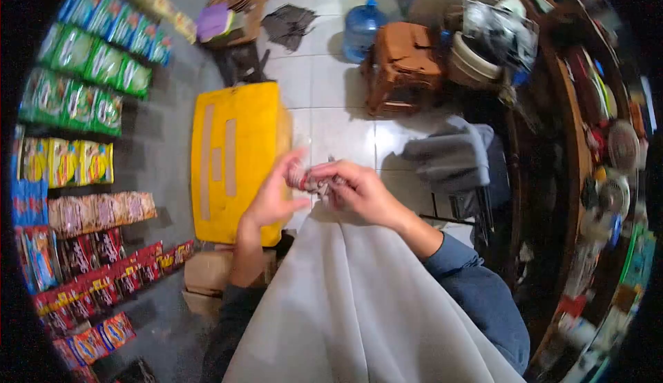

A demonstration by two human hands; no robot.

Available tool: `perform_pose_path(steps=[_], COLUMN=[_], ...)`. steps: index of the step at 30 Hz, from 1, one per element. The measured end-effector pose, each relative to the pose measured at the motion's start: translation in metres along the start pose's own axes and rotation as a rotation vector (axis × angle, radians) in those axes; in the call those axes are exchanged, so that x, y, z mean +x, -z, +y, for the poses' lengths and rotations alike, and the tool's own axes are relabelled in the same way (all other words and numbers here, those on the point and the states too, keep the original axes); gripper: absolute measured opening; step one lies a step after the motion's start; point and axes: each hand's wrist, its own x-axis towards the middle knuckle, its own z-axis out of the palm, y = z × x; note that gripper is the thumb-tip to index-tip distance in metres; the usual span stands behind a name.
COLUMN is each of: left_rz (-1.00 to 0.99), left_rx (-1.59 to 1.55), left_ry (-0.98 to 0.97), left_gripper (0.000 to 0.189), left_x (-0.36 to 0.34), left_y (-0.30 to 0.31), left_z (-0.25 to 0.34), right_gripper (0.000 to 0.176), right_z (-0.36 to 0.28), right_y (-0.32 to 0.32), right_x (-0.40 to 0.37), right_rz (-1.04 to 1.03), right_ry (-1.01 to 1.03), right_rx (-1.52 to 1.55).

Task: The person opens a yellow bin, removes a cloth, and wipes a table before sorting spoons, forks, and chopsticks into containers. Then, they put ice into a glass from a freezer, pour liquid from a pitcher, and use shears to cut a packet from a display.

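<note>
A small crumpled bundle [319, 183], patterned in red, grey and white, sits between both hands in front of me. My right hand [362, 193] has its fingers bent and closed over the right part of it; what exactly the bundle is, I cannot tell. On the other side, my left hand [271, 193] is held with thumb and fingers spread apart, its palm facing the bundle's left end. Beneath the hands, a smooth pale grey cloth [324, 293] spreads down over my front, its narrow top right under the bundle.
Left of my hands stands a yellow box [266, 127] with tape strips, near a cardboard box [207, 269]. Snack and drink packets [90, 214] hang along the left wall. Ahead are a blue water jug [364, 27] and brown stool [409, 58]. Crowded shelves [570, 107] line the right.
</note>
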Motion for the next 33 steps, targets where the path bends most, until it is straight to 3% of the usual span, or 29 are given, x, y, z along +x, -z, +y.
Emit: perform_pose_path(steps=[1, 3, 4, 9, 12, 13, 15, 16, 17, 18, 19, 21, 23, 24, 27, 29, 33], left_rz=[-0.039, -0.239, -0.154, -0.360, -0.397, -0.428, -0.251, -0.262, -0.274, -0.396, -0.513, -0.595, -0.472, -0.518, -0.517, -0.588, -0.677], left_rx=[-0.001, -0.017, 0.142, 0.187, 0.302, 0.310, 0.363, 0.326, 0.328, 0.210, 0.091, 0.001, -0.389, -0.372, -0.467, -0.485, -0.090], left_ry=[-0.022, 0.219, 0.107, -0.099, -0.221, -0.241, -0.496, -0.510, -0.518, -0.308, -0.092, -0.026, 0.083, 0.232, 0.025, 0.024, -0.203], left_gripper=[0.054, 0.049, 0.035, 0.021, 0.013, 0.013, 0.012, 0.012, 0.012, 0.013, 0.015, 0.018, 0.020, 0.021, 0.022, 0.025, 0.020], left_x=[0.007, 0.020, 0.025, 0.032, 0.041, 0.041, 0.050, 0.052, 0.056, 0.060, 0.065, 0.078, 0.095, 0.109, 0.159, 0.198, 0.301], left_y=[-0.019, -0.058, -0.080, -0.162, -0.211, -0.226, -0.255, -0.264, -0.269, -0.272, -0.273, -0.279, -0.292, -0.292, -0.324, -0.346, -0.381], left_z=[0.013, 0.038, 0.056, 0.075, 0.094, 0.100, 0.112, 0.116, 0.118, 0.119, 0.119, 0.118, 0.117, 0.127, 0.128, 0.133, 0.167], right_gripper=[0.038, 0.040, 0.044, 0.037, 0.033, 0.030, 0.024, 0.024, 0.022, 0.021, 0.021, 0.028, 0.029, 0.029, 0.024, 0.023, 0.022], right_z=[-0.004, -0.011, -0.007, -0.008, 0.008, 0.013, 0.014, 0.013, 0.013, 0.013, 0.014, 0.018, 0.014, 0.018, 0.015, 0.012, 0.011], right_y=[0.007, 0.019, 0.026, 0.066, 0.087, 0.090, 0.100, 0.105, 0.111, 0.117, 0.123, 0.137, 0.156, 0.166, 0.202, 0.231, 0.311], right_x=[-0.019, -0.058, -0.079, -0.202, -0.268, -0.289, -0.321, -0.329, -0.335, -0.339, -0.340, -0.339, -0.341, -0.341, -0.335, -0.330, -0.317], right_rz=[0.044, 0.203, 0.308, 0.668, 0.809, 0.825, 0.773, 0.789, 0.847, 0.889, 0.900, 0.897, 0.857, 0.823, 0.695, 0.709, 0.834], right_ry=[0.006, 0.202, 0.226, -0.060, -0.161, -0.217, -0.393, -0.391, -0.181, 0.035, 0.029, 0.013, -0.100, -0.121, -0.201, -0.195, -0.319], right_rx=[-0.004, -0.497, -0.496, -0.471, -0.553, -0.454, -0.423, -0.418, -0.673, -0.928, -0.924, -0.356, -0.288, -0.282, -0.164, -0.099, -0.218])
